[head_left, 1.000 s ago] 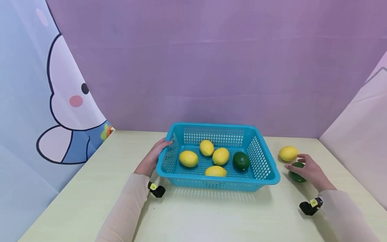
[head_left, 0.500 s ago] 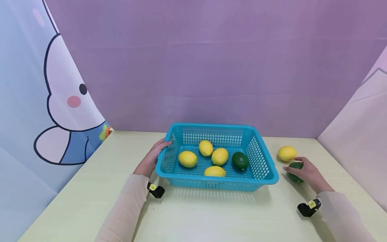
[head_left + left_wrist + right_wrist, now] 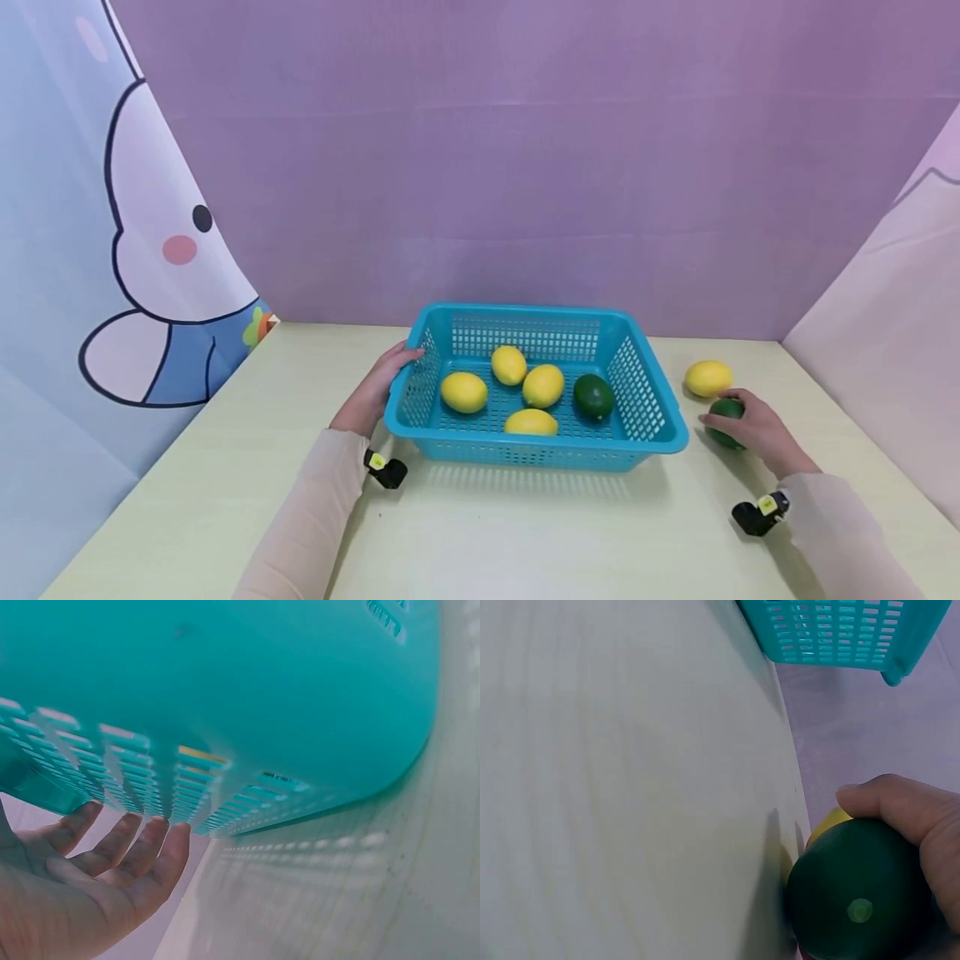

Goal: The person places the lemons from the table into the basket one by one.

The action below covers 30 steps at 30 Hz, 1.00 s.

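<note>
In the head view my left hand [image 3: 378,385] holds the left rim of a blue plastic basket [image 3: 525,457], thumb over the edge. The left wrist view shows its fingertips [image 3: 176,836] against the basket's perforated outer wall. To the right of the basket, my right hand [image 3: 761,429] grips a dark green avocado [image 3: 724,425] low over the table. Its thumb [image 3: 889,796] lies along the fruit in the right wrist view, where the avocado's stem end [image 3: 860,910] faces the camera; the other fingers are mostly hidden. A yellow lemon [image 3: 708,378] sits just behind that avocado.
Inside the basket lie several lemons [image 3: 463,392] and another avocado [image 3: 593,397]. The pale table [image 3: 480,542] ends at a purple backdrop [image 3: 525,167]; a printed cloth [image 3: 60,275] hangs at left and a pale one [image 3: 900,350] at right.
The right hand's fingers have drawn in closer around the avocado, which has shifted slightly left. The left hand keeps its place on the basket. The head view has turned a little.
</note>
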Tool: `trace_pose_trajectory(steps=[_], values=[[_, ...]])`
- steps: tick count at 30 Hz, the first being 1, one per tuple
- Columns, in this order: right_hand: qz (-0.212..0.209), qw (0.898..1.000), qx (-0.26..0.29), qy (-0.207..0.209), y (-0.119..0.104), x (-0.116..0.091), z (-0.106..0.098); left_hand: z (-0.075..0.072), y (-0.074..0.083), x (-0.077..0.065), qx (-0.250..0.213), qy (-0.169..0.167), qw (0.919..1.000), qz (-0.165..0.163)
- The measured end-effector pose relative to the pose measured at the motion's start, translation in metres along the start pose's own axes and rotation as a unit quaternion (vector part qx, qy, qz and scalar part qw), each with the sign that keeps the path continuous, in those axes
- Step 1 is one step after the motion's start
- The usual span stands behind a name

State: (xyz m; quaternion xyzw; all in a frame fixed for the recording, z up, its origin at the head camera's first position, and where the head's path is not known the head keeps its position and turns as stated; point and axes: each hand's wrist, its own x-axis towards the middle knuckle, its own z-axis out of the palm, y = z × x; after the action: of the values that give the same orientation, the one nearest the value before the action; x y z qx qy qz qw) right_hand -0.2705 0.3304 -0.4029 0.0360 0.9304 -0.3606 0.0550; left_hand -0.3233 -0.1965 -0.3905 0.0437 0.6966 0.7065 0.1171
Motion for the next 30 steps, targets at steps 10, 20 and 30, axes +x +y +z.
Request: trace_pose_trajectory(steps=[10,20,30], values=[[0.004,1.000,0.006,0.016,0.003,0.000,0.002,0.000,0.000,0.001,0.003,-0.001,1.0000,0.002],[-0.018,0.999,0.020,0.046,0.005,0.000,-0.004,0.002,0.003,-0.002,-0.002,0.001,1.0000,0.001],[-0.037,0.996,0.036,0.079,-0.007,0.000,-0.016,0.003,0.003,-0.001,-0.018,0.008,0.9998,-0.007]])
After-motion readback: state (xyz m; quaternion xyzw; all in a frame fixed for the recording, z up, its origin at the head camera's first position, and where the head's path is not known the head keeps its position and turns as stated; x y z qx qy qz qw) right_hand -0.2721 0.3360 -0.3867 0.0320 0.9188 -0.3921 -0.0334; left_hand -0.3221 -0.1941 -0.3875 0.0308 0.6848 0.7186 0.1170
